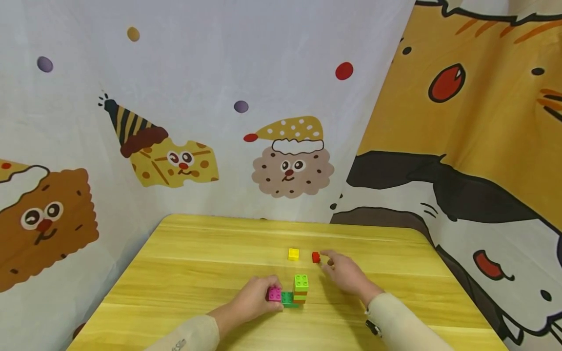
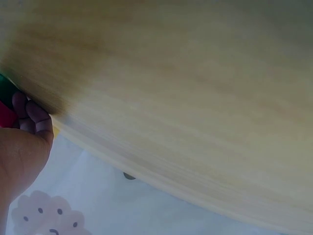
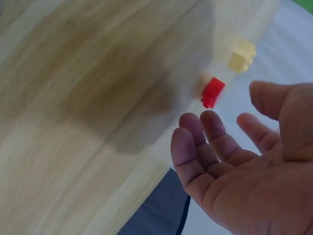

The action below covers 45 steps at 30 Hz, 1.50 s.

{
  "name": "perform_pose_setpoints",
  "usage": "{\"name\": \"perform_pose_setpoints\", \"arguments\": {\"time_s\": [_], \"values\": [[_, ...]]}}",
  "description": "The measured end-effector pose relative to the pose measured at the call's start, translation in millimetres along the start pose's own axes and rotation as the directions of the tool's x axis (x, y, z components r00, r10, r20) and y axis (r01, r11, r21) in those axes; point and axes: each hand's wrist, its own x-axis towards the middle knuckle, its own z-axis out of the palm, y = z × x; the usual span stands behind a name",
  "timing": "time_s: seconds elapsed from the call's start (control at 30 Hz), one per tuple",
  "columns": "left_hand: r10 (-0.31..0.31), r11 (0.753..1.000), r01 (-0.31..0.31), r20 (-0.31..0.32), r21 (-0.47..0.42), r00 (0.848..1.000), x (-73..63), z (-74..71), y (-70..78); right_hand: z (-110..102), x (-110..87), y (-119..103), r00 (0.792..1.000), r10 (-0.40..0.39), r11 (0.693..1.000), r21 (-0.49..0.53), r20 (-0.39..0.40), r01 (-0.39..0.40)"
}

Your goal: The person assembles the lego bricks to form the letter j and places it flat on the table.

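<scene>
My left hand [image 1: 254,298] grips a magenta building brick [image 1: 274,294] at the left end of a small brick build, thumb at the near side and fingers at the far side. A green piece [image 1: 287,300] joins it to a short tower [image 1: 300,282] of lime and orange layers. In the left wrist view only the edges of the magenta brick [image 2: 7,116] and green piece show. My right hand [image 1: 349,275] is beside a red brick [image 1: 315,257], its fingers spread; the right wrist view shows a gap between them and the red brick [image 3: 213,91].
A yellow brick [image 1: 293,254] lies on the wooden table [image 1: 197,253], left of the red one and beyond the tower. Behind the table hangs a white curtain [image 1: 197,73] with cartoon prints, and a cartoon-animal curtain [image 1: 439,131] covers the right side.
</scene>
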Motion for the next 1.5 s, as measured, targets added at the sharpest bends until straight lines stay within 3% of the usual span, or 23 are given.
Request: {"name": "perform_pose_setpoints", "arguments": {"time_s": [0.17, 0.37, 0.5, 0.6, 0.83, 1.13, 1.3, 1.5], "values": [[-0.010, 1.000, 0.010, 0.006, 0.004, 1.000, 0.0, 0.1, 0.5, 10.0, 5.0, 2.7, 0.998, -0.049, 0.991, -0.126, 0.025, 0.052], [-0.014, 1.000, 0.014, 0.007, 0.004, 1.000, -0.7, -0.6, 2.0, 17.3, 8.2, -4.1, 0.994, -0.104, 0.968, -0.231, -0.024, 0.096], [-0.014, 1.000, 0.014, 0.006, 0.016, 1.000, -0.5, -1.2, 1.4, 20.7, 12.8, -14.5, 0.977, -0.206, 0.929, -0.324, -0.055, 0.178], [-0.006, 1.000, 0.005, 0.003, 0.022, 1.000, -0.5, -1.7, 1.0, 24.0, 17.6, -22.9, 0.961, -0.276, 0.893, -0.378, -0.031, 0.245], [0.009, 1.000, -0.009, -0.007, 0.021, 1.000, -0.1, -0.7, 1.2, 33.2, 27.2, -32.3, 0.944, -0.328, 0.843, -0.441, 0.032, 0.308], [0.010, 1.000, -0.009, -0.018, 0.016, 1.000, -0.7, -2.3, 2.0, 40.1, 36.8, -36.2, 0.933, -0.360, 0.832, -0.446, 0.022, 0.331], [0.004, 1.000, -0.003, -0.012, 0.018, 1.000, -0.5, -2.3, 2.8, 46.5, 41.9, -38.4, 0.910, -0.414, 0.753, -0.558, 0.009, 0.348], [-0.005, 1.000, 0.005, -0.007, 0.018, 1.000, -0.1, -2.2, 2.5, 58.9, 42.7, -35.8, 0.861, -0.508, 0.637, -0.669, 0.007, 0.382]]}}
